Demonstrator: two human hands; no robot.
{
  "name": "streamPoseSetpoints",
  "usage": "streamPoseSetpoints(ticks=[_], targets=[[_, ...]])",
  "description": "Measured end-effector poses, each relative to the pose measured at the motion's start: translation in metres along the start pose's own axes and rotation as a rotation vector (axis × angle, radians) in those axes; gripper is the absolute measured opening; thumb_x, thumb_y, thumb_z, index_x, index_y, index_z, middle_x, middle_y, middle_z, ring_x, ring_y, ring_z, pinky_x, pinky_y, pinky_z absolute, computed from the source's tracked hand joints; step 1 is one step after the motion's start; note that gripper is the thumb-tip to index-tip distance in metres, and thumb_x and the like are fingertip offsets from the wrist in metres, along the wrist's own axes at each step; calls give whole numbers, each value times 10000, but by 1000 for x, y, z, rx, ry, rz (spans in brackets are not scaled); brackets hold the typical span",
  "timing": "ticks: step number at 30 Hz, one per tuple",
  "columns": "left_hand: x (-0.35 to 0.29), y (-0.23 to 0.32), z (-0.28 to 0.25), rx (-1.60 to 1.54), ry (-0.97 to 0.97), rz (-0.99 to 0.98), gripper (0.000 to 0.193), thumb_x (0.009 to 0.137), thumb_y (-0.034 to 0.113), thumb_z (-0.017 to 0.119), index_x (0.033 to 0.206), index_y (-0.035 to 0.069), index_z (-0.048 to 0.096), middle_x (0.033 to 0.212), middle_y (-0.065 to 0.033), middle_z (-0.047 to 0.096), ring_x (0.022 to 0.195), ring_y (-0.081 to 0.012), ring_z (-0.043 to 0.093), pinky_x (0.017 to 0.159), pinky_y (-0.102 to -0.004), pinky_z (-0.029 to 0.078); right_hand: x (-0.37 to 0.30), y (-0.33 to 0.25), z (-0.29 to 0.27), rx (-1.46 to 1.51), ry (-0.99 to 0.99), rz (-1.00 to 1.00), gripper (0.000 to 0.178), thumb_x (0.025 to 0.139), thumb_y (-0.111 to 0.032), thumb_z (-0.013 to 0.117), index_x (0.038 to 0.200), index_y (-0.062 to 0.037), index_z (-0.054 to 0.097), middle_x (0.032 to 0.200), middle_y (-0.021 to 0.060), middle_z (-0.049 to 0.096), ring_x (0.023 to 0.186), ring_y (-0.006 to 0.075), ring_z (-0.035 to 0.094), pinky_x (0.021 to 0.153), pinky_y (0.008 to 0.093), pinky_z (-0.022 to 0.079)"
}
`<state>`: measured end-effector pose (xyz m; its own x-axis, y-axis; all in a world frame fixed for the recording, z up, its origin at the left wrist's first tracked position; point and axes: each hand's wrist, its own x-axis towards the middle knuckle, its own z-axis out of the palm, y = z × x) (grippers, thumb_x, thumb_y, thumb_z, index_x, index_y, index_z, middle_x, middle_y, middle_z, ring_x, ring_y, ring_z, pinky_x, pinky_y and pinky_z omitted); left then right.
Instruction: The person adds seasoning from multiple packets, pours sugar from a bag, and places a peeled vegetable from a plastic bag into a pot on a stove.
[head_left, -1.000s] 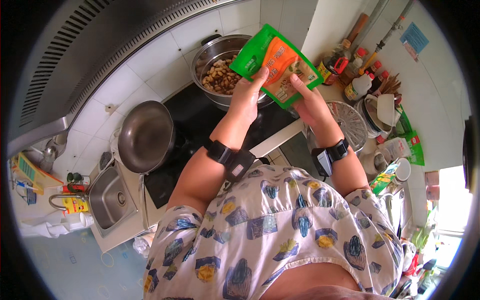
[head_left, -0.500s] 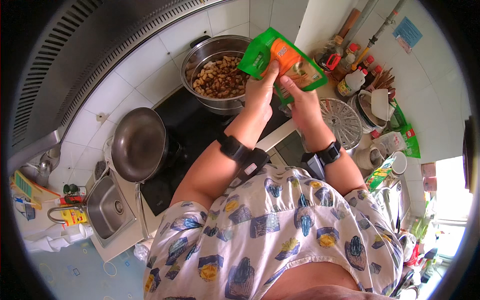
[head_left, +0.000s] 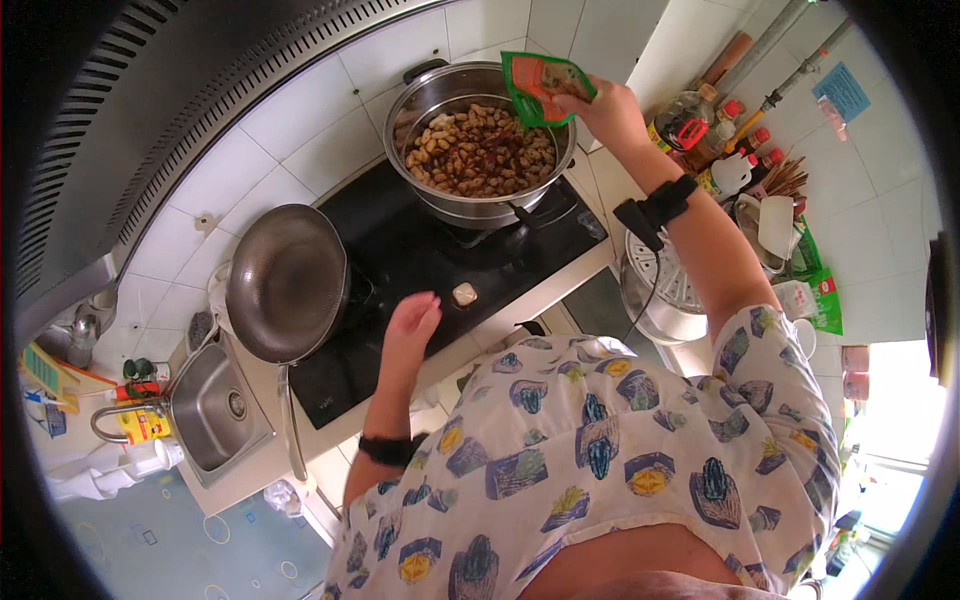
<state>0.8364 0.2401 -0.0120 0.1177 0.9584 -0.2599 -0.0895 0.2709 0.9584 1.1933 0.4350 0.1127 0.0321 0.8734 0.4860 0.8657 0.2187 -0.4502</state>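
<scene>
My right hand (head_left: 606, 110) grips a green and orange food packet (head_left: 550, 90) at its side, tilted over the right rim of a steel pot (head_left: 480, 207). Inside the pot lie many peanuts in their shells (head_left: 480, 150), with dark reddish-brown pieces among them. My left hand (head_left: 410, 325) is low over the front of the black cooktop (head_left: 340, 395), apart from the pot. Its fingers are drawn together, and whatever they hold, if anything, is hidden. A small cream-coloured piece (head_left: 464, 294) lies on the cooktop just right of those fingers.
A dark wok (head_left: 285, 285) sits at the cooktop's left, beside a steel sink (head_left: 215, 410). To the right are a round steel steamer rack (head_left: 660, 265), several sauce bottles (head_left: 715, 135) and stacked dishes (head_left: 770, 225). The range hood (head_left: 130, 120) overhangs the upper left.
My hands have parted. The right one has brought the packet to the pot's rim and tilted it, while the left has let go of the packet and come down over the cooktop.
</scene>
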Motion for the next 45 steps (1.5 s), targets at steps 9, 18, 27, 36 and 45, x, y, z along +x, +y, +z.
streamPoseSetpoints(ticks=[9,18,27,36,45], targets=[[-66,-48,-42,-174,333,-132,289,911,116,624,1173,19,551,1088,-50,608,962,-112,558,880,-248,443,45,-6,24,-172,-194,-68,424,818,-351,712,1076,-22,642,889,207,669,830,378,633,749,431,498],[-52,-38,-73,-130,336,-1,279,911,108,619,1167,24,548,1132,-55,586,1048,-132,554,922,-254,439,14,-79,26,23,-105,-37,479,780,-434,736,1009,-18,668,829,203,666,772,365,645,709,421,505],[-58,-45,-72,-108,303,-18,285,904,111,633,1164,28,552,1118,-58,594,1042,-132,551,933,-263,427,-28,-57,4,15,-164,-48,422,821,-416,688,1056,-67,656,783,197,656,737,379,633,685,434,510],[-57,-35,-67,-87,304,17,299,899,106,640,1172,26,545,1117,-56,594,1063,-139,551,938,-258,423,21,-47,10,-136,-32,-141,415,856,-342,668,1133,-36,625,857,216,659,816,382,633,726,441,504],[-77,-40,-74,-81,358,5,293,895,95,639,1163,19,547,1116,-59,597,1056,-139,552,936,-266,425,42,-81,91,-52,-99,-232,459,823,-365,698,1138,-44,610,819,223,645,756,384,622,691,443,506]])
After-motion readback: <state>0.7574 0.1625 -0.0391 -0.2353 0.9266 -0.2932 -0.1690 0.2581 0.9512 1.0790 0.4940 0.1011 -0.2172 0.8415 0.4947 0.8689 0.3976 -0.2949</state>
